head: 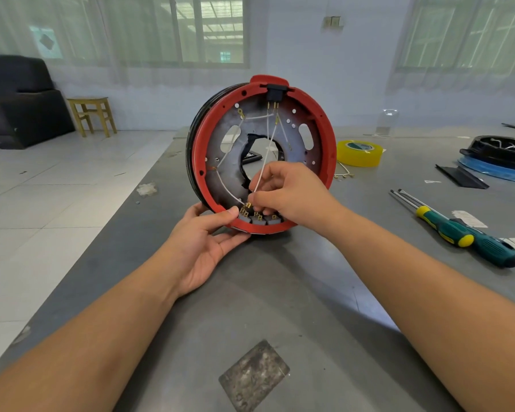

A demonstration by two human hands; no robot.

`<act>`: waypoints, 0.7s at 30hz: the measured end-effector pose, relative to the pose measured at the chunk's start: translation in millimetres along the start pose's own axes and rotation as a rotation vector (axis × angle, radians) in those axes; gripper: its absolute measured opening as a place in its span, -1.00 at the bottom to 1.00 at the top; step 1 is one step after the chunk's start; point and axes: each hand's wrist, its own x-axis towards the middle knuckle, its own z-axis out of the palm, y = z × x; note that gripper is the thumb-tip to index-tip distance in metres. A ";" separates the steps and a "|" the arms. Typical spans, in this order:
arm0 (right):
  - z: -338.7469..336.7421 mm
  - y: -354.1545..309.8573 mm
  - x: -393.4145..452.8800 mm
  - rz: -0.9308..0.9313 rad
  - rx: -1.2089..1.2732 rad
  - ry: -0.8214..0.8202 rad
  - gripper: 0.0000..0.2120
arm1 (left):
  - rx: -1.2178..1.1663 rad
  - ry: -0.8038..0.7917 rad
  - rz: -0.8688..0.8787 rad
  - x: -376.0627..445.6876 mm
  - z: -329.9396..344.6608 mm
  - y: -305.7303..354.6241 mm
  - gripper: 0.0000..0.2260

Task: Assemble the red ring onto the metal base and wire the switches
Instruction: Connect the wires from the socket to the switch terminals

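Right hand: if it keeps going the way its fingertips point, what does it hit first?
Probably the row of grey switches at the red ring's bottom. The right hand, pinching a white wire, points down-left at their brass terminals; depth is unclear.

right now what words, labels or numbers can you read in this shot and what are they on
No text here is legible.
Yellow tape roll: green and white core label, print too blurred to read.
White paper slips by the screwdrivers: any print too small to read.
Red ring, metal base and switches: no markings visible.
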 end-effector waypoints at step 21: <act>3.0 6.7 -1.1 -0.062 -0.123 0.004 -0.78 | -0.027 -0.043 -0.015 -3.1 1.8 0.9 -0.30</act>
